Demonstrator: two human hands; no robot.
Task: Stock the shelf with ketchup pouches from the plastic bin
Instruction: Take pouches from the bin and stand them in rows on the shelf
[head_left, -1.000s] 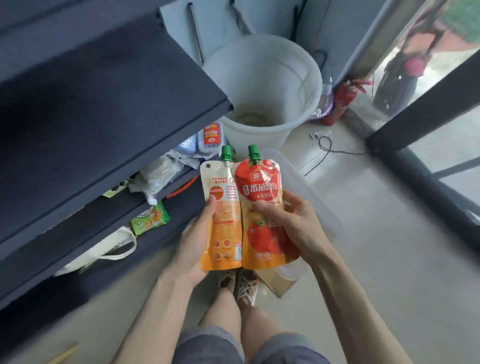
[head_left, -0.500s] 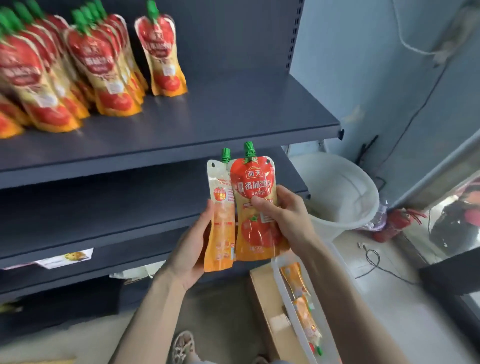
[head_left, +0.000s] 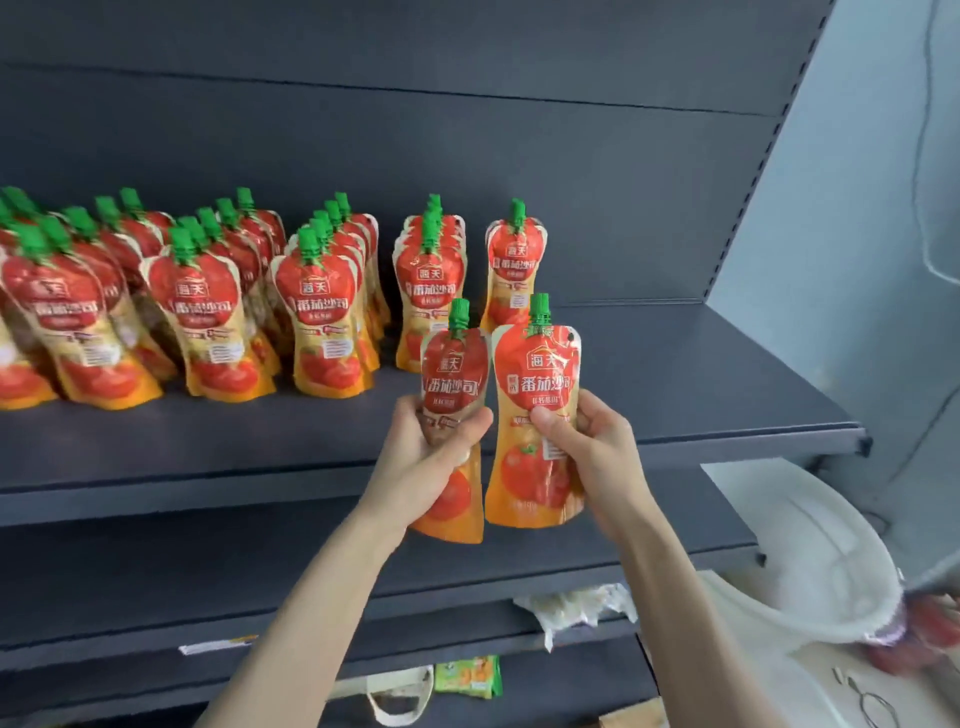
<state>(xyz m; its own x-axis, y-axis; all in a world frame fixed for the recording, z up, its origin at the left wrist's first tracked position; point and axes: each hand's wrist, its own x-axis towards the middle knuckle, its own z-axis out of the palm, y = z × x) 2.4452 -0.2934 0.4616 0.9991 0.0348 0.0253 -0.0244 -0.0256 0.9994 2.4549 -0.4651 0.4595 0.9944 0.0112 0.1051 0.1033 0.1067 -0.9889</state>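
I hold two red and orange ketchup pouches with green caps upright in front of the dark shelf (head_left: 675, 384). My left hand (head_left: 421, 457) grips the left pouch (head_left: 453, 384) round its middle. My right hand (head_left: 587, 452) pinches the right pouch (head_left: 535, 395) at its waist. Both pouches hover just before the shelf's front edge. Several rows of the same pouches (head_left: 208, 306) stand on the shelf to the left, and a single pouch (head_left: 514, 265) stands farthest right. The plastic bin is out of view.
The shelf's right part is bare. Lower shelves (head_left: 519, 551) sit below, with a green packet (head_left: 467, 675) and a crumpled plastic bag (head_left: 576, 613). A large white bucket (head_left: 810, 561) stands on the floor at the right, beside a blue wall (head_left: 857, 208).
My view rose from the floor and bucket to the stocked shelf. Both hands lifted the two pouches up to shelf height, and the left pouch now faces me.
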